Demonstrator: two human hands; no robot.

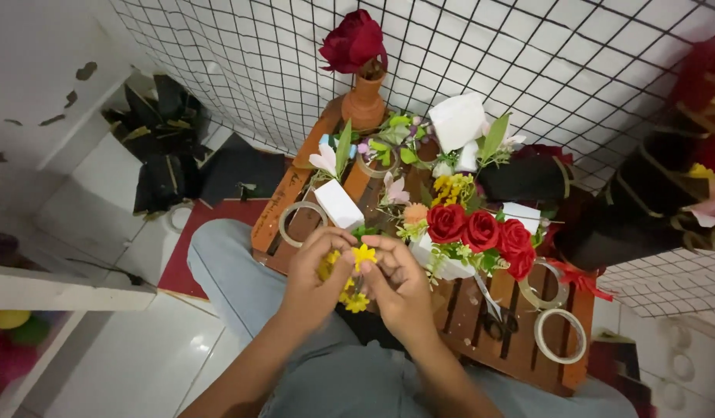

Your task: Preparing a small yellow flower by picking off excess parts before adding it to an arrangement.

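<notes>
Both the left hand (315, 275) and right hand (400, 282) have fingers closed on a small bunch of yellow flowers (359, 267) above the lap, while red roses (481, 232), tape rolls (560, 334) and scissors (493, 313) lie unused on the wooden desk (520, 348).

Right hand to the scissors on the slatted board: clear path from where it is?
Probably yes. The scissors lie uncovered on the wooden board, just right of the right hand, nothing between them. That hand is pinching small yellow flowers with the left hand.

No packages, labels, signs or screens show here (only loose craft materials).
</notes>
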